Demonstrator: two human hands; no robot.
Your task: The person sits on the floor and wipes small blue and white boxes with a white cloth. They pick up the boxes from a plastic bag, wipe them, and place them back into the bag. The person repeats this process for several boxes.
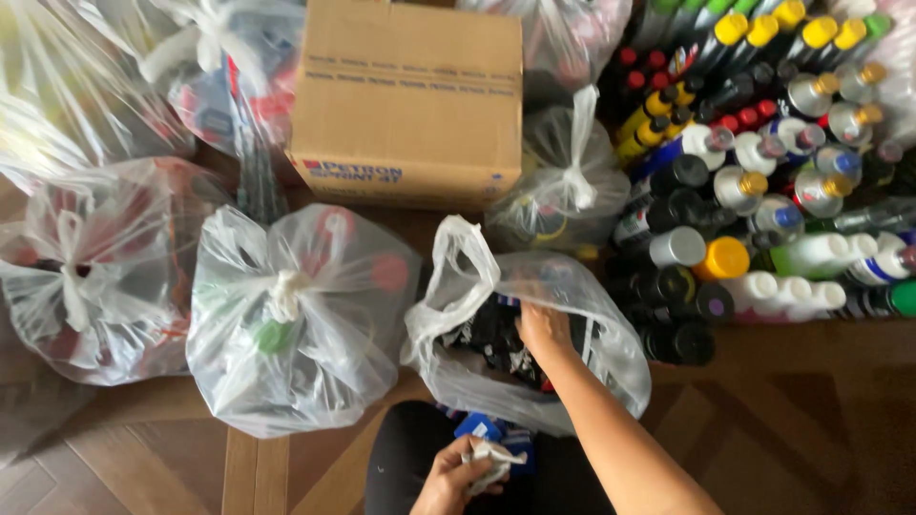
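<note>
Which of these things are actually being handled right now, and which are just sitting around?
Being handled:
- open clear plastic bag of dark items, right hand reaching inside
- crumpled white cloth or paper gripped in left hand

Sitting around:
- knotted clear plastic bag beside it
- brown cardboard box
- standing bottles and spray cans with coloured caps
- wooden floor
</note>
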